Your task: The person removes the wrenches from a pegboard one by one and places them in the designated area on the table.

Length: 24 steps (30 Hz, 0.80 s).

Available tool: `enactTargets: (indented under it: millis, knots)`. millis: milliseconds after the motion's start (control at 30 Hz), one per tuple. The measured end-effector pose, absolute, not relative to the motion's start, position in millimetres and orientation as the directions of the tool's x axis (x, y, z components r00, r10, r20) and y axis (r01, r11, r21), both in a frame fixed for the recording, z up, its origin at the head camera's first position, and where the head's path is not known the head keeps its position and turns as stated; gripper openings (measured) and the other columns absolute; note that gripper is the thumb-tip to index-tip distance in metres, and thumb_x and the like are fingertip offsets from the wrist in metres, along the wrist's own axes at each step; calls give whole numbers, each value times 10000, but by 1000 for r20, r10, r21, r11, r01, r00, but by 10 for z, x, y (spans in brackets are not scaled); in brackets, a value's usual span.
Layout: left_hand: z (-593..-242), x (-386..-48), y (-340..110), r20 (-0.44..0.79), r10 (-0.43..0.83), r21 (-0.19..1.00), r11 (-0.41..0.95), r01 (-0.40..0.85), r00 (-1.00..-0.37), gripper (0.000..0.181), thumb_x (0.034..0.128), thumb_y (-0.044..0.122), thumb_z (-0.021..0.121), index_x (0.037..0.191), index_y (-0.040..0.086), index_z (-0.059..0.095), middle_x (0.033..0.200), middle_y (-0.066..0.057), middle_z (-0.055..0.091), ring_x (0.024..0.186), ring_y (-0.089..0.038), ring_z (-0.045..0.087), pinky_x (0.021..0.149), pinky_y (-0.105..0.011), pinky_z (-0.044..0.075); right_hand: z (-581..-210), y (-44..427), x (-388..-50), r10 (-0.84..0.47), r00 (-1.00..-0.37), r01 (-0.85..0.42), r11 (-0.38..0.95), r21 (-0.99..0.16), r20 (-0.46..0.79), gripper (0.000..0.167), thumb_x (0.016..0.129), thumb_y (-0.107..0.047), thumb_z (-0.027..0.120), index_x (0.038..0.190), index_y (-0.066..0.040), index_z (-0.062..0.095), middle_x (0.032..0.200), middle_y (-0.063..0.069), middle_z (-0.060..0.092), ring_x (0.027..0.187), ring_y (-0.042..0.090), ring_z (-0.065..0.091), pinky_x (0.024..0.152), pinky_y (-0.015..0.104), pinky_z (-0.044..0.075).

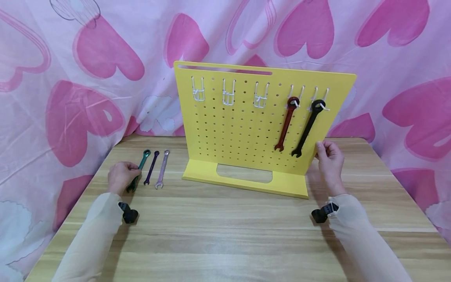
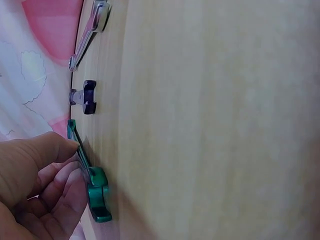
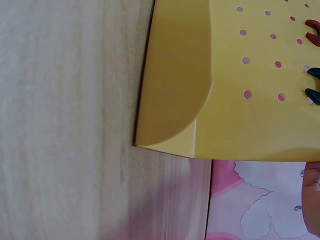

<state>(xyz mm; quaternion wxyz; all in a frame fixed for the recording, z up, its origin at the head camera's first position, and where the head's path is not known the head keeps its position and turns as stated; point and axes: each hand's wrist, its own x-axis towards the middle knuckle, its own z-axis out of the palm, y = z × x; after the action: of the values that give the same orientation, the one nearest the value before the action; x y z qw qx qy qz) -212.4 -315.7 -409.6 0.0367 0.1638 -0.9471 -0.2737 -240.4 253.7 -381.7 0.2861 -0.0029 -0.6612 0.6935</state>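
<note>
My left hand [image 1: 121, 176] pinches the handle of a green combination wrench [image 2: 99, 195] between thumb and fingers, low over the table at the left. Just right of it lie a purple wrench [image 1: 151, 167] and a silver wrench [image 1: 163, 169]. With my right hand [image 1: 330, 162] I grip the right edge of a yellow pegboard [image 1: 239, 133], thumb in front and fingers behind. A red wrench [image 1: 286, 124] and a black wrench [image 1: 307, 128] hang on the board's two rightmost hooks. Only part of the right hand shows in the right wrist view.
Three white hooks, the left [image 1: 198, 94], the middle [image 1: 228, 96] and the right one [image 1: 260, 100], bear no wrench. The board's base [image 1: 201, 175] stands on the wooden table [image 1: 225, 235]. A pink heart-patterned curtain [image 1: 151, 35] hangs behind.
</note>
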Motion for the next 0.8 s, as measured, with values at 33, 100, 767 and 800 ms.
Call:
enactTargets:
  millis: [33,100,767,800]
  knots:
    - [-4095,-2124,-3155,-22,-332,532,795,-292,-943,232,845,148,643,969,-45,681,953,-216,670,807,-300,574,647,-334,399,-3839,2548,-2418,403,-836,-393,34,-919,372,160,910,-37,579,763,-99,581,697,-24,611,647,8,627,631,128,535]
    - [-4090,-2120,-3148,-27,-334,532,793,-296,-942,241,847,153,645,981,-44,681,967,-217,671,812,-298,579,650,-332,405,-3872,2567,-2435,409,-837,-387,30,-922,365,156,908,-43,585,763,-101,582,700,-21,608,651,11,627,634,129,535]
    - [-4022,-2085,-2909,209,-284,668,741,-76,-936,319,922,234,596,1114,-15,651,1031,-202,677,817,-109,613,633,-132,426,-3764,2507,-2352,392,-842,-386,38,-922,369,174,918,-23,563,762,-99,575,694,-39,604,646,9,614,641,133,537]
    - [-4010,-2094,-2843,228,-281,688,724,-49,-932,305,914,217,609,1103,-18,658,1020,-202,680,777,-37,587,623,-100,417,-3763,2506,-2351,393,-841,-386,44,-921,371,175,918,-23,563,761,-100,575,693,-41,604,642,9,611,638,132,536]
